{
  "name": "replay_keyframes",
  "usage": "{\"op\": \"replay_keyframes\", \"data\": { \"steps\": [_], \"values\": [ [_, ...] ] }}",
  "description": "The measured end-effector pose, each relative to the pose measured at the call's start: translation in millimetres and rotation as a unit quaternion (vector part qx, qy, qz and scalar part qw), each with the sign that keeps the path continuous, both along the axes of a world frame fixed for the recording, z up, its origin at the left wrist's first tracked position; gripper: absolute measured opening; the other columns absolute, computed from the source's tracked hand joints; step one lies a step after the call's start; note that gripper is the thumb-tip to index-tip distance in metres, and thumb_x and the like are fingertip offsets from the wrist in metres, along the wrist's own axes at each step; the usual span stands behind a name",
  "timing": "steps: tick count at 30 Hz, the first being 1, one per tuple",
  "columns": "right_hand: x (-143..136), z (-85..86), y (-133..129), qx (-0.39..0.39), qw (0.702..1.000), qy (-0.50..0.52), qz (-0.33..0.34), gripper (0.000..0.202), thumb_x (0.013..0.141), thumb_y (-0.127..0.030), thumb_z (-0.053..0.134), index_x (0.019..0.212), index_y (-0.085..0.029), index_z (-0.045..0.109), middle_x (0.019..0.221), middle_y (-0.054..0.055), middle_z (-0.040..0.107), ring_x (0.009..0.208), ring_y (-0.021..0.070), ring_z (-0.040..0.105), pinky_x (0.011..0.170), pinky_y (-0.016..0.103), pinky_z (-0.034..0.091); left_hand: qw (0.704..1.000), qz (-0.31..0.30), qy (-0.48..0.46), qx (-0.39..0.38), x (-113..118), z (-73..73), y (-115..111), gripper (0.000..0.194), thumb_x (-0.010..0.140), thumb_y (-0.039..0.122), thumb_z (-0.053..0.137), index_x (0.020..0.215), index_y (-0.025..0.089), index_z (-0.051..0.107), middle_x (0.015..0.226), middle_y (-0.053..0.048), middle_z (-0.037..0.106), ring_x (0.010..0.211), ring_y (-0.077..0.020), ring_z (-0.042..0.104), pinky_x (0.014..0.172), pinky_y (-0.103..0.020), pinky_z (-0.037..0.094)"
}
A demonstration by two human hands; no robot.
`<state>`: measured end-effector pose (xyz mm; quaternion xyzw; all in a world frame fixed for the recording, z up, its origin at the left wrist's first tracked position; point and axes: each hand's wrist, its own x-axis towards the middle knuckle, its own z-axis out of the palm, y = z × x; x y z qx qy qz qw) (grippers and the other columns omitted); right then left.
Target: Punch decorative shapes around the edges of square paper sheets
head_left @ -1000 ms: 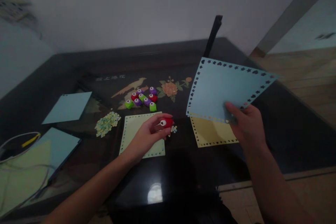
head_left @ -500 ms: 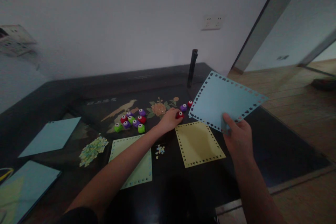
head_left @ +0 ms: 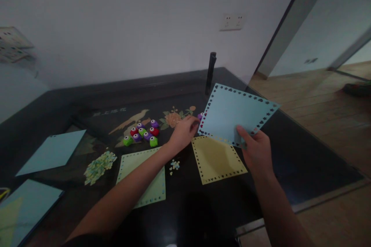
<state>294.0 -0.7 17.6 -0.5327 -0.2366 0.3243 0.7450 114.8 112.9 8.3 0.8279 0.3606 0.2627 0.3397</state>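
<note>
My right hand (head_left: pixel 257 148) pinches the lower edge of a light-blue paper sheet (head_left: pixel 234 112), thumb on top, and holds it tilted above the table. Small star and heart holes line the sheet's border. My left hand (head_left: pixel 184 131) is at the sheet's left corner, fingers curled; its fingertips meet the paper's edge, and what they hold, if anything, is hidden. A purple craft punch (head_left: pixel 200 116) shows just behind that corner, and red shows through some holes. Under the blue sheet lies a yellow sheet (head_left: pixel 218 160) with a punched border. A pale-green punched sheet (head_left: pixel 142 166) lies partly beneath my left forearm.
Several red, green and purple craft punches (head_left: pixel 142 131) cluster left of my left hand. A heap of paper cut-outs (head_left: pixel 100 166) and a smaller pile (head_left: pixel 174 165) lie on the dark table (head_left: pixel 185 208). Blue sheets (head_left: pixel 52 152) rest at left. A black post (head_left: pixel 211 71) stands behind.
The blue sheet and my right hand have moved left, towards my left hand. The red punch that was at my left fingertips is now mostly out of sight near the sheet.
</note>
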Motion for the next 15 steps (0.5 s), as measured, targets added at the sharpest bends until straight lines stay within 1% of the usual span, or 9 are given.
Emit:
{"op": "replay_keyframes", "data": {
  "steps": [2,3,4,6,7,8,10,13,15],
  "values": [
    [-3.2,-0.9,-1.3,-0.028,0.999,-0.026,0.015,0.020,0.062,-0.029,0.080,0.078,-0.018,0.074,0.079,0.002,0.076,0.067,0.0179,0.070,0.072,0.035,0.057,0.999,0.028,-0.014,-0.022,-26.4,6.1,-19.8,0.019,0.089,0.019,0.044,0.096,0.015,0.062,0.092,-0.008,0.066,0.080,-0.0187,0.060,0.077,-0.035,0.048],
    [-5.6,-1.5,-1.7,-0.040,0.998,-0.032,0.026,0.021,0.061,-0.030,0.080,0.078,-0.018,0.074,0.078,0.002,0.076,0.066,0.0185,0.070,0.071,0.036,0.058,0.995,0.039,-0.051,-0.081,-38.8,8.4,-31.1,0.019,0.090,0.022,0.046,0.096,0.015,0.062,0.089,-0.006,0.067,0.072,-0.0161,0.060,0.071,-0.032,0.048],
    [-8.4,-2.4,-2.0,-0.050,0.998,-0.032,0.038,0.022,0.060,-0.030,0.081,0.078,-0.018,0.074,0.077,0.003,0.076,0.066,0.0190,0.070,0.071,0.037,0.058,0.986,0.041,-0.076,-0.144,-49.6,10.0,-42.9,0.018,0.090,0.026,0.048,0.096,0.016,0.062,0.088,-0.005,0.068,0.069,-0.0146,0.060,0.067,-0.029,0.048],
    [-15.1,-4.9,-2.1,-0.060,0.996,-0.015,0.067,0.024,0.058,-0.030,0.082,0.078,-0.019,0.074,0.077,0.002,0.076,0.065,0.0193,0.070,0.071,0.038,0.058,0.963,0.046,-0.114,-0.238,-65.3,11.0,-64.9,0.019,0.086,0.027,0.056,0.100,0.017,0.061,0.094,-0.005,0.070,0.073,-0.0139,0.062,0.064,-0.026,0.047],
    [-18.8,-6.5,-1.8,-0.065,0.994,-0.004,0.083,0.025,0.057,-0.030,0.083,0.078,-0.019,0.074,0.077,0.002,0.076,0.064,0.0192,0.070,0.070,0.038,0.059,0.953,0.054,-0.129,-0.267,-70.2,10.4,-74.0,0.021,0.084,0.027,0.059,0.101,0.017,0.060,0.095,-0.005,0.070,0.074,-0.0138,0.063,0.064,-0.025,0.047],
    [-22.4,-8.1,-1.5,-0.072,0.993,0.005,0.098,0.025,0.057,-0.030,0.083,0.078,-0.020,0.073,0.077,0.002,0.076,0.063,0.0190,0.069,0.069,0.038,0.059,0.945,0.063,-0.142,-0.287,-73.5,9.0,-81.4,0.022,0.082,0.027,0.061,0.101,0.017,0.060,0.096,-0.005,0.070,0.076,-0.0137,0.063,0.064,-0.024,0.046],
    [-29.3,-11.1,-0.6,-0.087,0.988,0.015,0.127,0.025,0.056,-0.029,0.083,0.078,-0.020,0.073,0.077,0.001,0.076,0.060,0.0180,0.068,0.068,0.037,0.059,0.936,0.088,-0.162,-0.300,-77.3,4.8,-90.9,0.022,0.079,0.027,0.064,0.097,0.016,0.059,0.091,-0.004,0.069,0.075,-0.0134,0.063,0.063,-0.024,0.046],
    [-36.9,-14.0,0.5,-0.098,0.984,0.012,0.149,0.023,0.056,-0.028,0.082,0.076,-0.021,0.073,0.074,0.000,0.075,0.058,0.0173,0.067,0.065,0.036,0.059,0.933,0.124,-0.166,-0.294,-80.9,-1.4,-95.7,0.018,0.078,0.029,0.065,0.087,0.016,0.057,0.074,0.001,0.063,0.066,-0.0120,0.060,0.058,-0.023,0.043],
    [-39.7,-15.3,1.0,-0.103,0.983,0.004,0.151,0.023,0.055,-0.028,0.082,0.075,-0.022,0.073,0.073,0.000,0.075,0.058,0.0175,0.067,0.063,0.036,0.059,0.931,0.127,-0.153,-0.305,-83.3,-3.3,-96.5,0.017,0.078,0.031,0.064,0.081,0.017,0.054,0.064,0.003,0.058,0.059,-0.0108,0.055,0.054,-0.022,0.040]
  ]
}}
